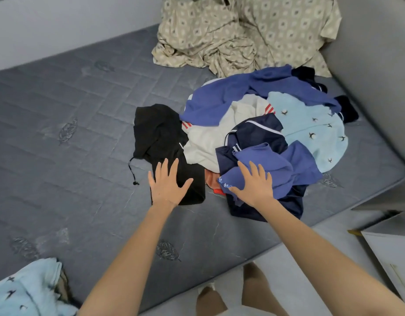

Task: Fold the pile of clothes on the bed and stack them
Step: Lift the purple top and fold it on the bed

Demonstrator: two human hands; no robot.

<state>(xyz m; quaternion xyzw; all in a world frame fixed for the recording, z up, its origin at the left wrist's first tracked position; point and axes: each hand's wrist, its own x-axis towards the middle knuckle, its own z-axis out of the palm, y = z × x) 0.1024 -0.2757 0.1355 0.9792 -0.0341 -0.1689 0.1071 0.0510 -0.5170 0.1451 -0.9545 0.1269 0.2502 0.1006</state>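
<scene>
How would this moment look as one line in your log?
left hand: open, over black garment | right hand: open, over blue garment | pile: unfolded on mattress

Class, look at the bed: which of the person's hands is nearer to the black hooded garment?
Left. The left hand is over the lower end of the black hooded garment; the right hand is off to its right, on a blue garment.

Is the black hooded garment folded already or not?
Not folded. The black hooded garment lies rumpled on the grey quilted mattress, its drawstring trailing loose.
</scene>
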